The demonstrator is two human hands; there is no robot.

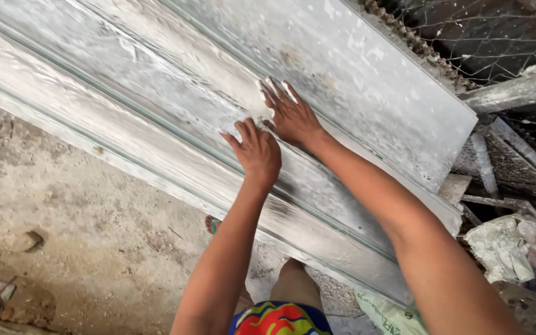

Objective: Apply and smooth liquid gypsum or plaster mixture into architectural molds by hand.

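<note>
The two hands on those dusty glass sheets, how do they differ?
The left hand is curled, fingertips bent onto a sheet's edge; the right hand lies flatter with fingers spread. The left hand sits lower on the stacked glass sheets; the right hand is higher. Both touch the glass, side by side, dusted white.

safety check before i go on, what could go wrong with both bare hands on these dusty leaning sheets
1. The left hand and right hand press bare on the stacked grey sheets; their thin exposed edges might cut if a palm slides.
2. The sheets look dusty, so grip may slip.
3. The stack leans above a sandalled foot; a sliding sheet could land on it.
</note>
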